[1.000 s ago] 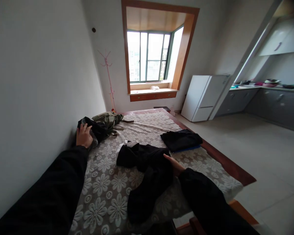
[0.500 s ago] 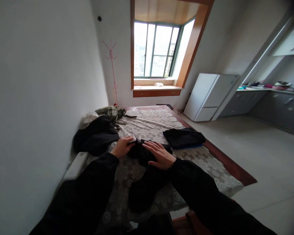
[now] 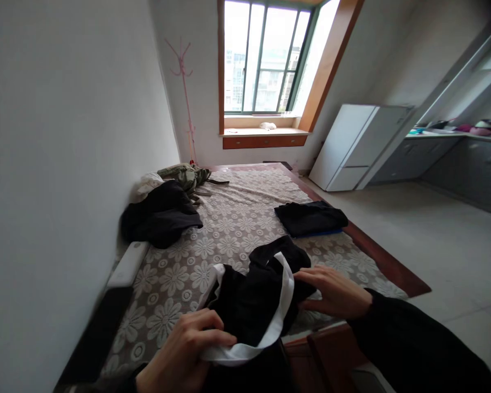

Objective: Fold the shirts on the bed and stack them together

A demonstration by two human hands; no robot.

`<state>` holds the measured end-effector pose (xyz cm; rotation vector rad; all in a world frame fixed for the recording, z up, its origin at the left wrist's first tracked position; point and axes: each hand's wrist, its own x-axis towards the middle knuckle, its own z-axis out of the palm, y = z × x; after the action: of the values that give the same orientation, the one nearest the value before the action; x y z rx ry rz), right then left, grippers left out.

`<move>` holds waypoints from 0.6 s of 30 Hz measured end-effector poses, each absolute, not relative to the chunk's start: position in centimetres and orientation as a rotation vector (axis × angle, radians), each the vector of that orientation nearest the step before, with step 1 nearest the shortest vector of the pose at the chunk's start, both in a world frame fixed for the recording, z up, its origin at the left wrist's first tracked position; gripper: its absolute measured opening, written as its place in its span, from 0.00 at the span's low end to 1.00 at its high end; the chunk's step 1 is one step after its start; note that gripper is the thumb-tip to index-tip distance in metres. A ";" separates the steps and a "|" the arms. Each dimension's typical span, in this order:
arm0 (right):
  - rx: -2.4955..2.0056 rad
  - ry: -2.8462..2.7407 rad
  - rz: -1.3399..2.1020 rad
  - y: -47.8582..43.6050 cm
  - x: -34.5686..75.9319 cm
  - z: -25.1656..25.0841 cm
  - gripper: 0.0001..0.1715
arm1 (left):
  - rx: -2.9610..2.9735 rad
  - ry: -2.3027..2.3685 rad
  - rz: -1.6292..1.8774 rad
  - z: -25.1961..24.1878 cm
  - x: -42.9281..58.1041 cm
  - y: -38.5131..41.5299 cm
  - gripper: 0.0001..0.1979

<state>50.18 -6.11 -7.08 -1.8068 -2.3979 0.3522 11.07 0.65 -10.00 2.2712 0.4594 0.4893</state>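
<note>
A black garment with a white band [image 3: 241,297] lies bunched near the front edge of the bed. Its white band [image 3: 280,316] loops round an opening that faces me. My left hand [image 3: 188,346] is closed on the near left part of this band, thumb and fingers pinched together. On the right side, my right hand [image 3: 335,292] pinches the black cloth just beside the band, with its fingertips partly hidden by the fabric. What kind of garment it is, I cannot tell.
A folded black stack [image 3: 311,218] lies at the bed's right side. Along the left wall are a black cloth heap [image 3: 161,213], an olive-green bag [image 3: 186,177] and a white box [image 3: 127,265]. The patterned bedspread [image 3: 229,218] covers the bed. A white fridge [image 3: 343,144] stands beyond.
Both hands have come nearer to me and spread apart. The garment, earlier a dark bundle under them, is now opened out with its white band showing. The view has tipped downward.
</note>
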 end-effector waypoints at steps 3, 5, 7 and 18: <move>-2.006 -2.287 0.265 -6.6 50.3 -6.7 0.39 | 2.063 0.558 0.518 -8.5 9.2 3.3 0.20; -2.019 -2.231 0.189 -6.2 49.7 -7.0 0.54 | 1.795 0.754 0.581 -8.6 8.8 6.7 0.16; -1.962 -2.218 0.186 -5.2 48.7 -7.7 0.64 | 1.306 0.981 0.775 -9.3 9.0 11.0 0.19; -1.750 -2.060 0.306 -1.6 47.6 -15.3 0.35 | 0.317 0.964 1.222 -5.4 13.1 29.8 0.09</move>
<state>47.58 -1.61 -15.28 -1.7495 -2.0602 0.3061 13.07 29.85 -5.36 0.3171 0.9639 1.2215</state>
